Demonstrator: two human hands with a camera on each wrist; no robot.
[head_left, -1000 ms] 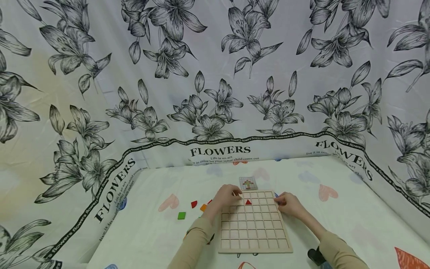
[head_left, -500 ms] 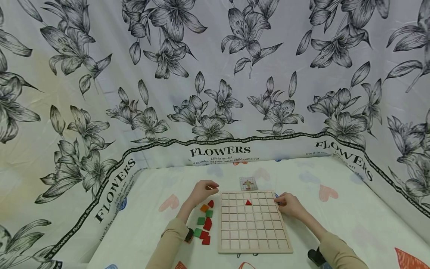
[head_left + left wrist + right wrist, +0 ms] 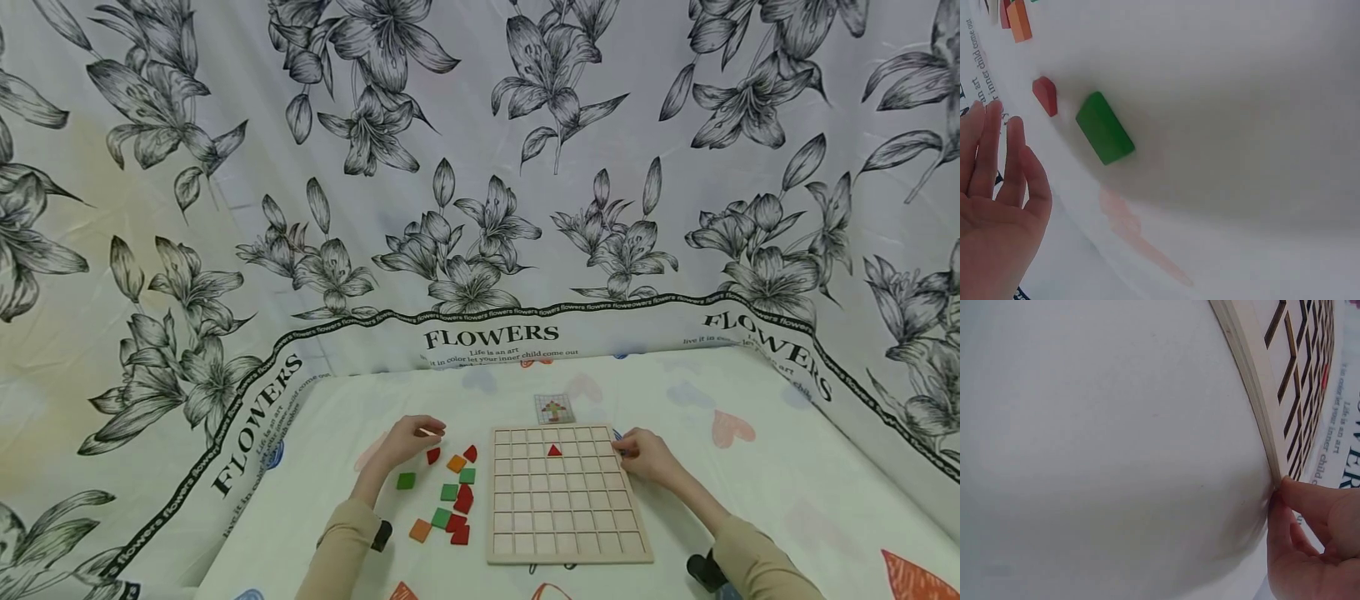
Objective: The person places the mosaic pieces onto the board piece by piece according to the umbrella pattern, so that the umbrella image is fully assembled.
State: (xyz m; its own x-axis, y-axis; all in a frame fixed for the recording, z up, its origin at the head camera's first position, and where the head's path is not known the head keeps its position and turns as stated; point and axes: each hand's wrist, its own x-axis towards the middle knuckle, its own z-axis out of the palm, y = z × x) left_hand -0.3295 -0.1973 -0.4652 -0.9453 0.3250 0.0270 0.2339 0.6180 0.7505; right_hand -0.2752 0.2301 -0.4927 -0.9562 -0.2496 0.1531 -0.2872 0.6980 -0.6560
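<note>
My left hand (image 3: 405, 439) hovers over the left of the cloth, close by a red quarter-round piece (image 3: 433, 456). In the left wrist view its fingers (image 3: 1015, 156) are loosely extended with nothing between them; a green square block (image 3: 1105, 128) and a red piece (image 3: 1046, 95) lie beyond. A wooden grid board (image 3: 566, 560) lies flat before me, a red triangle (image 3: 554, 451) in one of its upper cells. At the board's upper right edge, my right hand (image 3: 648, 454) pinches the rim between thumb and fingers, plain in the right wrist view.
Several red, green and orange pieces, among them an orange square (image 3: 420, 531) and a red block (image 3: 460, 535), lie left of the board. Above the board rests a pattern card (image 3: 553, 408). A flower-printed curtain (image 3: 480, 233) hangs behind the cloth-covered table (image 3: 750, 483).
My left hand has moved left from the board's upper left to above the loose pieces, uncovering several of them. My right hand has stayed at the board's edge.
</note>
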